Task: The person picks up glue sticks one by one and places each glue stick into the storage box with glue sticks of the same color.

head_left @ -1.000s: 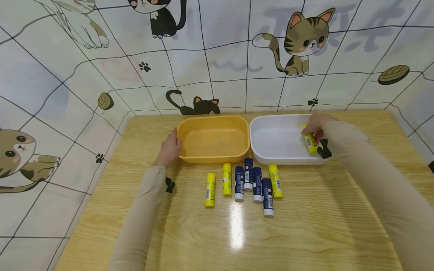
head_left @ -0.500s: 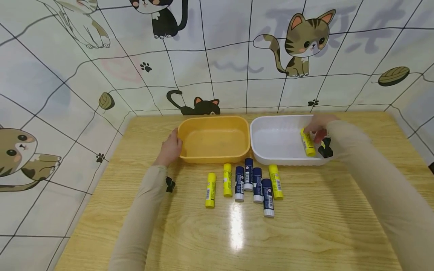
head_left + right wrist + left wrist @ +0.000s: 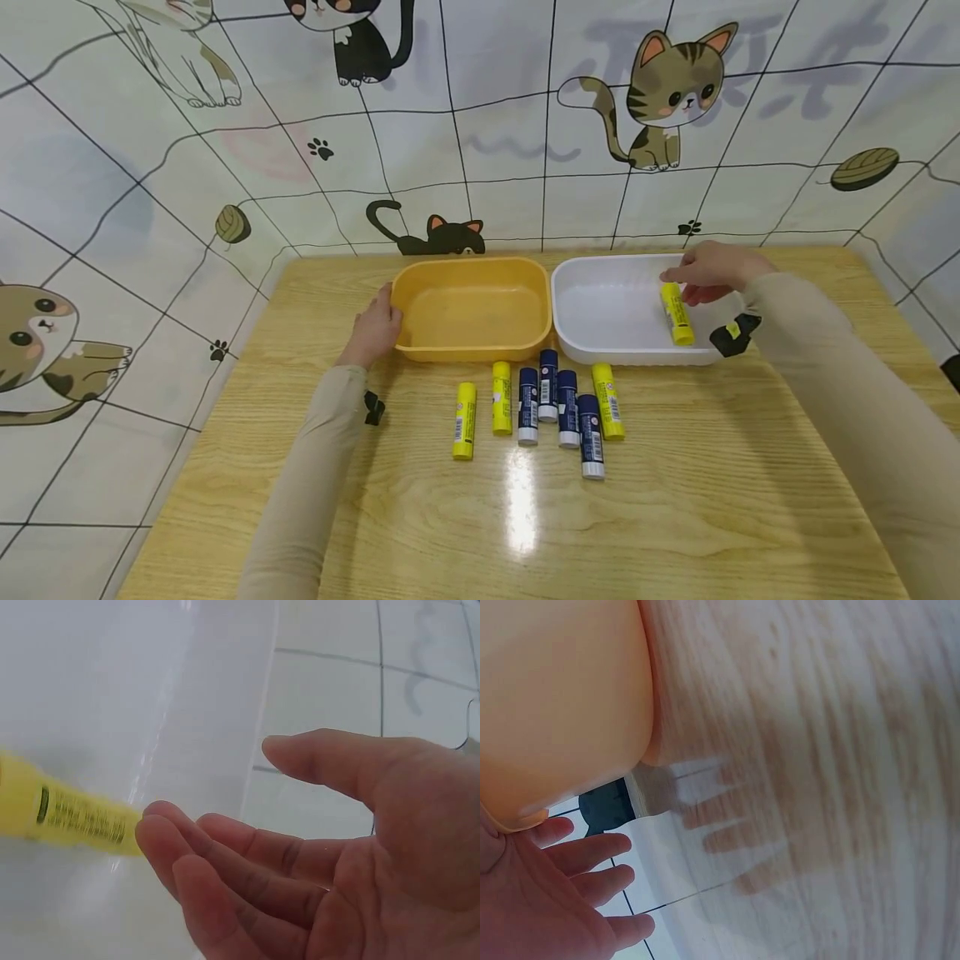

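Observation:
My right hand is over the right end of a white plastic basin, thumb and fingers apart with nothing between them. Just beyond its fingertips a yellow glue stick lies in that basin; the right wrist view shows the glue stick at the fingertips, and contact is unclear. My left hand rests against the left rim of an orange basin. In the left wrist view its fingers spread loosely below the rim; the thumb is mostly hidden.
In front of the basins, on the wooden table, lie several navy glue sticks with white ends. Yellow glue sticks lie on both sides of them. A cat-patterned wall covering rises behind the table.
My right hand has let go of the yellow glue stick, which now lies in the white basin, and has drawn slightly up and to the right. The left hand has stayed in place.

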`<act>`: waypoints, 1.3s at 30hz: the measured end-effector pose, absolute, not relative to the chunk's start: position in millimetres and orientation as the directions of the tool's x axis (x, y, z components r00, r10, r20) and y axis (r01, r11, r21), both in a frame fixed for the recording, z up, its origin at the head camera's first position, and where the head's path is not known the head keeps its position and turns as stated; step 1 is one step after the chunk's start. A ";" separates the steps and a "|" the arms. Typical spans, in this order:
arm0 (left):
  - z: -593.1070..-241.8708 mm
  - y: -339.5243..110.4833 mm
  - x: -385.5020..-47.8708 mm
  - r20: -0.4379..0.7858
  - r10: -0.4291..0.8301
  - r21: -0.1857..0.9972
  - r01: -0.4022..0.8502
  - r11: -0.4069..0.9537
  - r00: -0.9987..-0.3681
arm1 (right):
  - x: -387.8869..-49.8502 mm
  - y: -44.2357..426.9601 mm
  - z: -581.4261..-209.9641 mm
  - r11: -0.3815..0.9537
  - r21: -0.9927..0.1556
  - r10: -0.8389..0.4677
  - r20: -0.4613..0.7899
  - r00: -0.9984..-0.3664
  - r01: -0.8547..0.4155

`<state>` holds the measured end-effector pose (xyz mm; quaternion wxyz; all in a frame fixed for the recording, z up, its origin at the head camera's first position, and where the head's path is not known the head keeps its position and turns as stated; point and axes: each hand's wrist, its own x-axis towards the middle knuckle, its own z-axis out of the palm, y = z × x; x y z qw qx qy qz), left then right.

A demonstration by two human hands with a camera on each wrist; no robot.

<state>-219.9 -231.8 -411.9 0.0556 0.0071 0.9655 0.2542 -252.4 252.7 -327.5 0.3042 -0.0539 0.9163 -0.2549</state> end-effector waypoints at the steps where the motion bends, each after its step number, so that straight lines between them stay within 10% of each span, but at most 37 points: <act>1: -412.2 -231.9 -219.8 -0.105 0.042 0.491 -0.015 0.871 -0.994 | -250.0 250.8 -326.8 0.862 -0.505 -0.263 -0.516 -0.815 0.042; 39: -412.9 -234.6 -219.5 -0.116 0.055 0.513 -0.012 0.858 -0.992 | -142.3 170.1 -326.9 0.786 -0.520 -0.527 -0.281 -0.802 -0.335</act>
